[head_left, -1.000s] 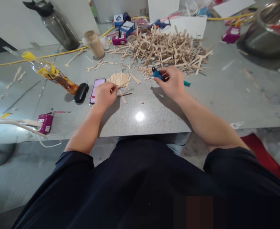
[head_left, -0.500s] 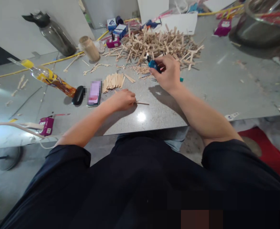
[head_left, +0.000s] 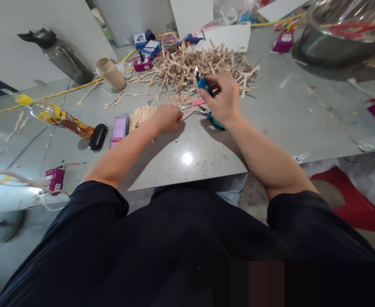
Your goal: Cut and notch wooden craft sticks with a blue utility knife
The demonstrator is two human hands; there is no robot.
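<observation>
My right hand grips a blue-handled cutter above the grey table, its blade end pointing up and left. My left hand pinches a thin wooden stick that points right toward the cutter. Just left of that hand lies a neat row of cut wooden sticks. A big loose pile of wooden sticks spreads behind both hands. A teal-handled tool lies on the table under my right wrist.
A phone, a black case and a tilted orange drink bottle sit to the left. A dark water bottle, a brown jar and small boxes stand at the back. A metal bowl is far right.
My left hand picked a stick from the row, slid it across the table and brought it up toward the cutter. My right hand lifted the cutter slightly.
</observation>
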